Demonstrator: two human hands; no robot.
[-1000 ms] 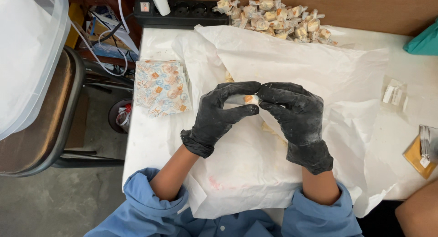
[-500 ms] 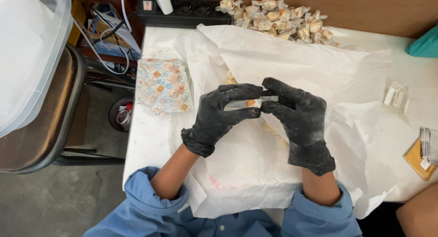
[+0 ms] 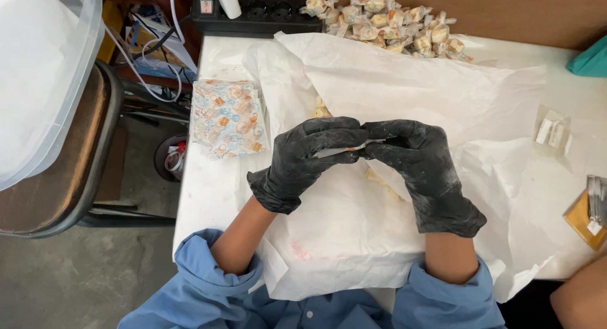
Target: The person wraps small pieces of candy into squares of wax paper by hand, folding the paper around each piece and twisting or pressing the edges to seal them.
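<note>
Since a second ago the small wrapped sweet [image 3: 344, 150] has sunk deeper between left hand [image 3: 310, 161] and right hand [image 3: 420, 167], whose fingers now pinch its ends, the wrapper stack [image 3: 227, 117] at ten o'clock on the bench [image 3: 202, 190].

Gloved left hand [image 3: 303, 161] and right hand [image 3: 420, 171], fingertips together

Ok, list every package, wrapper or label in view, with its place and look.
Printed wrapper stack: left of the hands, square, pale with orange and blue.
Wrapped sweets pile: table's far edge, clear twisted wraps, tan inside.
Small clear packets: right, with white pieces.
Wrapper piece: pinched between left hand and right hand.
</note>
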